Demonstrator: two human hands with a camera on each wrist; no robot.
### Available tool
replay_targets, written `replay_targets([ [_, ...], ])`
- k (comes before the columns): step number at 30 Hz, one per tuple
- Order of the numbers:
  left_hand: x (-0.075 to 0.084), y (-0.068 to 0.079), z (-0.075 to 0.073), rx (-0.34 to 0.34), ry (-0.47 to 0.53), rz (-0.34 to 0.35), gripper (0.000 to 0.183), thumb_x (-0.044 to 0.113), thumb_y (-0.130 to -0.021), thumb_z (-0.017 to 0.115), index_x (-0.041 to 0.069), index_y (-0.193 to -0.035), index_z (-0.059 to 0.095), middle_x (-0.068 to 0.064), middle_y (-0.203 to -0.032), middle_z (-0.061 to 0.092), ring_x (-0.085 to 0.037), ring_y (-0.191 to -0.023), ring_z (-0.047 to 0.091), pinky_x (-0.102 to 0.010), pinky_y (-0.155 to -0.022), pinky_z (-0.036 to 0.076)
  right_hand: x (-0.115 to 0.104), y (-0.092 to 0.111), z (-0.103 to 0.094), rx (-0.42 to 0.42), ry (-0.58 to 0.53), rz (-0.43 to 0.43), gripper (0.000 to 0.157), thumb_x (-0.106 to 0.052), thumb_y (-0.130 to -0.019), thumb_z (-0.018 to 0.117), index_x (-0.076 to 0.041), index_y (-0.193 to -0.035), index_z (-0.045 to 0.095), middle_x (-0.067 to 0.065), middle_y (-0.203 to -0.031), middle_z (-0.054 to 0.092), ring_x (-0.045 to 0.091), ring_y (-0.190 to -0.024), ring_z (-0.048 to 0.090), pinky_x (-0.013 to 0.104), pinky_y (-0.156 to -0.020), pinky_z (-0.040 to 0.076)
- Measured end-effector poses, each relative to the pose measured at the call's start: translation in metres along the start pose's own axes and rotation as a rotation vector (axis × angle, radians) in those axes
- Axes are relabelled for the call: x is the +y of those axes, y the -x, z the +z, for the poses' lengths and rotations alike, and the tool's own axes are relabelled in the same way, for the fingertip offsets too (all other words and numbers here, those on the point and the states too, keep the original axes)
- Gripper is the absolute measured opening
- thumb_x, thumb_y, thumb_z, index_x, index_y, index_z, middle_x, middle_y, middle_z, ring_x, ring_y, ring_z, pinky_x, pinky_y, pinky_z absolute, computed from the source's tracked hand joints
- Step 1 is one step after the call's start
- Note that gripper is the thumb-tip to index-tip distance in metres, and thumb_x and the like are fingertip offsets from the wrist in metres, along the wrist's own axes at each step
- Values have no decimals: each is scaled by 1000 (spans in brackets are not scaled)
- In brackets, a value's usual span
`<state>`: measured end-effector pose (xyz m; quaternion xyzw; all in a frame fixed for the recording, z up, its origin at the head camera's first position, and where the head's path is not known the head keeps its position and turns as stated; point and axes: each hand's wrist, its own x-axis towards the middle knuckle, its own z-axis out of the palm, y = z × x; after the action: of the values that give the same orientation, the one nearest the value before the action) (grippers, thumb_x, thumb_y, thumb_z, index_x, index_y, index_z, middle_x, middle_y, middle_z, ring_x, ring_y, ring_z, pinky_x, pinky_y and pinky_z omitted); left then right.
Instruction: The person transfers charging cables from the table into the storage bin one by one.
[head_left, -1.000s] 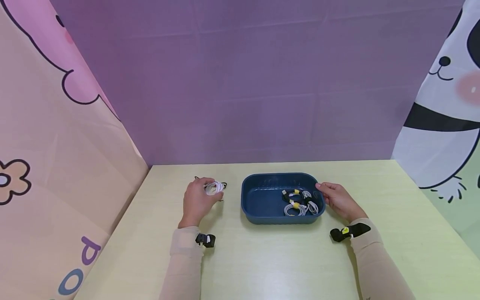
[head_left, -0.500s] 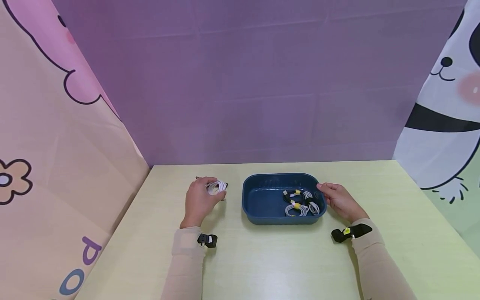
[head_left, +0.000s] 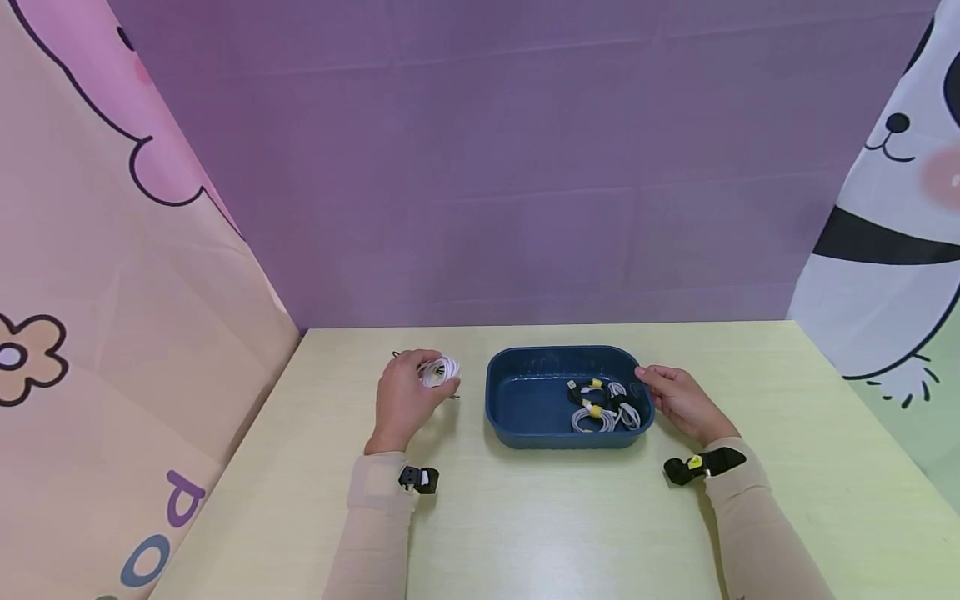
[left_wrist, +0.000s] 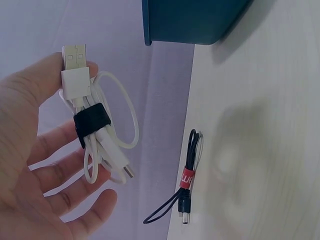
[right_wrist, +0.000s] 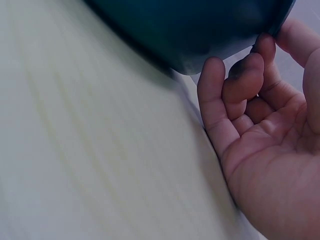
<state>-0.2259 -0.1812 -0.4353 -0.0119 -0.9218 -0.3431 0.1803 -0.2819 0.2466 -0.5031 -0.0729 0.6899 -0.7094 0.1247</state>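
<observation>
Enclosing the table: from where I stand, a beige cloth point(head_left: 187, 333) with a flower and letters on the left; a creased purple cloth point(head_left: 487, 167) behind; a panda print point(head_left: 885, 217) on the right
Table: pale wood-look top point(head_left: 540, 525), softly shiny near the person
Left hand: this hand point(head_left: 405, 396) pinches a white cable point(left_wrist: 104, 137) between thumb and fingers, above the table, left of the tray
White cable: looped into a loose coil; black strap round its middle; metal USB plug at one end, slimmer plug at the other
Dark cable: a folded black lead point(left_wrist: 189, 165) with a red band, on the table near the left hand
Blue tray: rounded corners point(head_left: 525, 408); coiled cables point(head_left: 595, 412), pale and dark, bunched at its right end, yellow bands on some
Right hand: this one point(head_left: 678, 404) grips the tray's right rim
</observation>
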Motion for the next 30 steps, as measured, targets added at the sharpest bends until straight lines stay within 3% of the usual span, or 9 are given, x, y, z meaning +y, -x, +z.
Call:
replay_targets([
  [30, 14, -3, 7, 49, 13, 47, 49, 34, -80, 87, 10, -120, 73, -10, -120, 70, -29, -104, 66, -42, -85, 55, -1, 0, 0, 6, 13, 1, 27, -31, -106, 56, -12, -88, 63, -10, -75, 48, 3, -68, 49, 17, -63, 43],
])
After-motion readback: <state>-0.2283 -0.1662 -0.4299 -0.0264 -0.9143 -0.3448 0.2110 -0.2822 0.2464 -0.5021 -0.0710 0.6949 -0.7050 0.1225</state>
